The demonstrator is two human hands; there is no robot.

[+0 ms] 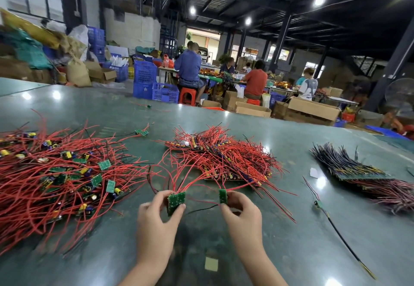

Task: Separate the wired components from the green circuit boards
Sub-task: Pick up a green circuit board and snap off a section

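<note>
Now the left hand pinches a green board — the right hand pinches a smaller board piece, apart, above the bench.

A factory hall is shown: workers are seated at long tables, blue crates and cardboard boxes are stacked, and wires are heaped.

Red wire pile cut off at the left edge and blurred toward lower left, dark wire bundle running out at right, both forearms cropped at the bottom edge
</note>
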